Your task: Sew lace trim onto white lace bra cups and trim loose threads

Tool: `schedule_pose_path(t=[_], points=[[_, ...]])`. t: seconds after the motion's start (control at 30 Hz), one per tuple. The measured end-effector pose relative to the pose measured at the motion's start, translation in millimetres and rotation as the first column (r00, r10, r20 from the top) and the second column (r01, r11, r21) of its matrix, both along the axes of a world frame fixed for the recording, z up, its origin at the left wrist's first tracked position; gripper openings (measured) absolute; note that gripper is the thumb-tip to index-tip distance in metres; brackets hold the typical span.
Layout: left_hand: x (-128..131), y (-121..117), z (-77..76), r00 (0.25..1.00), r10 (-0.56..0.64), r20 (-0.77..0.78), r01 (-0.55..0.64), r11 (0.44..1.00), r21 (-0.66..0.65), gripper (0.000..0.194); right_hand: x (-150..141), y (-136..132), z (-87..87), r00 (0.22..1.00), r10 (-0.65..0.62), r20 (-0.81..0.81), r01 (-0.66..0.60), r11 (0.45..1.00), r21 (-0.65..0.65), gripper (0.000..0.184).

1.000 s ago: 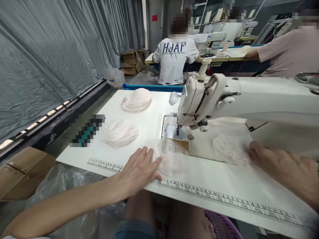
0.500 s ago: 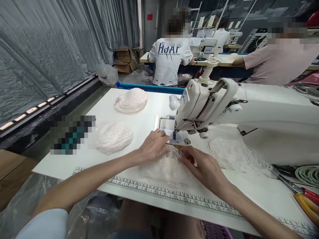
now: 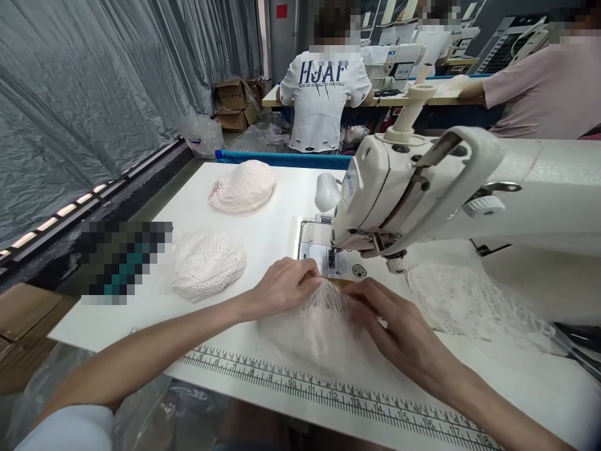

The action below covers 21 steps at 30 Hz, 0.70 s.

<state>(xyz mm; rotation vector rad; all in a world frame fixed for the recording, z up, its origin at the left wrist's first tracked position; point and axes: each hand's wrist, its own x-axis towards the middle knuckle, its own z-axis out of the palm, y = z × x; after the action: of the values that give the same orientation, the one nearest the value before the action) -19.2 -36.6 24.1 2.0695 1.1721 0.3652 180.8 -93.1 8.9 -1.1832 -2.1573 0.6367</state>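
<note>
A white mesh net piece [image 3: 319, 326] lies on the sewing table [image 3: 263, 232] just in front of the needle [image 3: 331, 258] of the white sewing machine [image 3: 446, 188]. My left hand [image 3: 284, 287] pinches the net's left top edge near the needle plate. My right hand [image 3: 399, 329] presses its fingers on the net's right top edge. Both hands hold the gathered edge close to the presser foot.
A second net pile [image 3: 206, 272] lies at the left, a pinkish pile [image 3: 244, 186] farther back, and another net [image 3: 460, 300] under the machine arm. A printed ruler [image 3: 328, 391] runs along the front edge. Other people sit at machines behind; a grey curtain hangs left.
My right hand came from the far right to the net by the needle. My left hand moved up from the ruler edge onto the net's top edge. Since half a second ago both hands barely shifted.
</note>
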Motion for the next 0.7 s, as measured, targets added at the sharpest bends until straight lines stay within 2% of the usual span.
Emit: schedule_pose_path(t=[0.1,0.2,0.4,0.7], points=[[5.3,2.7,-6.3,0.996,0.026,-0.087,-0.022,0.999,0.045,0.021,-1.7,6.8,-3.6,0.999,-0.004,0.046,0.007,0.998,-0.068,0.017],[8.2,2.5,-12.5,0.992,0.049,-0.115,-0.038,0.995,0.097,0.021,-0.6,10.9,-8.9,0.999,-0.003,0.038,0.005,0.997,-0.073,0.019],[10.6,1.5,-18.9,0.987,0.075,-0.142,-0.053,0.987,0.153,0.015,4.2,16.5,-18.1,1.0,-0.007,0.01,0.007,1.0,-0.001,0.022],[11.2,3.0,-20.0,0.985,0.077,-0.157,-0.049,0.983,0.178,0.01,2.4,14.8,-20.5,1.0,0.011,0.017,-0.013,0.996,0.089,0.025]])
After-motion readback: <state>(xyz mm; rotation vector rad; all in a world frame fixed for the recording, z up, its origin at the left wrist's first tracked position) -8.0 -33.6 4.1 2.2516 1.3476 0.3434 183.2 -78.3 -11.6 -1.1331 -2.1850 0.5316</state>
